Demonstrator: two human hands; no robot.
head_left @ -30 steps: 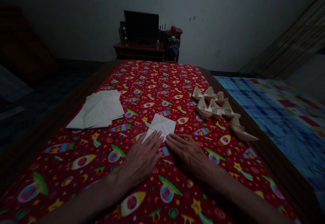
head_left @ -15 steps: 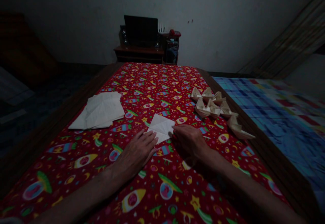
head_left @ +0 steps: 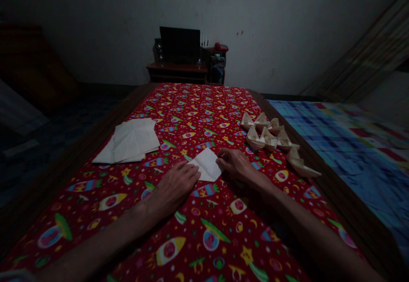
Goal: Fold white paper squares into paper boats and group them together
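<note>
A small folded sheet of white paper [head_left: 207,165] lies on the red patterned cloth between my hands, with a crease across it. Flat on the cloth, my left hand [head_left: 179,181] rests its fingertips on the paper's left corner. My right hand [head_left: 236,165] has its thumb and bent fingers pinched at the paper's right edge; the exact grip is partly hidden. Several folded paper boats [head_left: 268,137] stand in a group beyond my right hand. To the left is a stack of loose paper sheets [head_left: 134,140].
The red cloth [head_left: 198,111] covers a dark wooden table [head_left: 338,197]. Behind it, a black monitor [head_left: 180,45] stands on a low desk [head_left: 177,71] near a red telephone [head_left: 221,47]. A blue checked bedspread [head_left: 319,128] lies to the right.
A corner of the paper near my right hand has been turned, so its outline is different. My right hand has shifted slightly up. The left hand stays on the left corner.
</note>
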